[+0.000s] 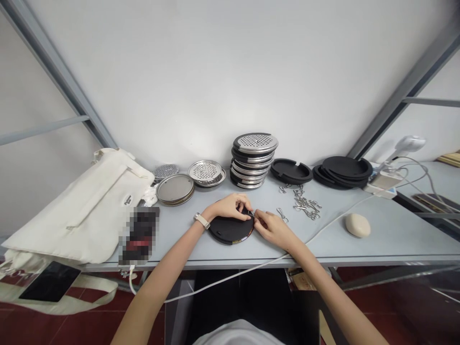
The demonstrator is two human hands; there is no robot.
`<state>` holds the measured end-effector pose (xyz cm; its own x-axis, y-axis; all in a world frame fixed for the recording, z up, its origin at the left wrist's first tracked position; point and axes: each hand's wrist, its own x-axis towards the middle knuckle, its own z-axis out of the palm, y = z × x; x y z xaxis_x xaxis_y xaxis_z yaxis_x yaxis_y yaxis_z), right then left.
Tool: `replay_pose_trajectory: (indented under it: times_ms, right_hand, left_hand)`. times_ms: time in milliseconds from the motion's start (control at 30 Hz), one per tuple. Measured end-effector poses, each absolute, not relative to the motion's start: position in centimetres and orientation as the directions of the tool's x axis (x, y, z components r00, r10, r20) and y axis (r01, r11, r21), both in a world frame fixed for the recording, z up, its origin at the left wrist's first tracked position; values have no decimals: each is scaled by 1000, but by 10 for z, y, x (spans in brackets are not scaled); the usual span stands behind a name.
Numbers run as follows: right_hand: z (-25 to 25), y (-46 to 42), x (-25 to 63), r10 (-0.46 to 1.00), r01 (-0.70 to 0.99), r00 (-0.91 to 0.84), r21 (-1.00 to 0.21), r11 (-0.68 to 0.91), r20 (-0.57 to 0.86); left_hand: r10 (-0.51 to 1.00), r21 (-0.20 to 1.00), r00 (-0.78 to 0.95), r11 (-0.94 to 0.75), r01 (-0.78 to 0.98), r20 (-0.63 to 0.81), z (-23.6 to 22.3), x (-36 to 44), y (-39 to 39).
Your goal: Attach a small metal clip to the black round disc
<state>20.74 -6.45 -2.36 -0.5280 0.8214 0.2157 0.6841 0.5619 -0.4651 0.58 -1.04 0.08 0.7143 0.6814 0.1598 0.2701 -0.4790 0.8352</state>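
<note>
A round black disc (230,230) lies on the grey table (395,235) in front of me. My left hand (230,207) rests over its far edge, fingers curled and pinching at the rim. My right hand (272,228) meets it from the right, fingers pinched on a small metal clip (252,215) at the disc's edge. A wristwatch sits on my left wrist. Several loose metal clips (305,205) lie just right of my hands.
A stack of perforated steel discs (252,160) stands behind, with flat steel plates (175,188) to its left and black rings (343,171) to its right. A white bag (89,206) fills the left end. A white oval object (357,224), charger and cables lie right.
</note>
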Motion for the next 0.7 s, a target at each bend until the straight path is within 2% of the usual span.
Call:
replay_pose_trajectory:
  times_ms: [433, 700]
  right_hand:
    - [-27, -64, 207, 850, 688, -481, -507, 519, 216]
    - [-20, -64, 207, 829, 678, -532, -498, 540, 175]
  left_hand:
    - [670, 848, 730, -460, 263, 137, 0, 4, -10]
    - [649, 863, 747, -451, 225, 144, 6, 4, -11]
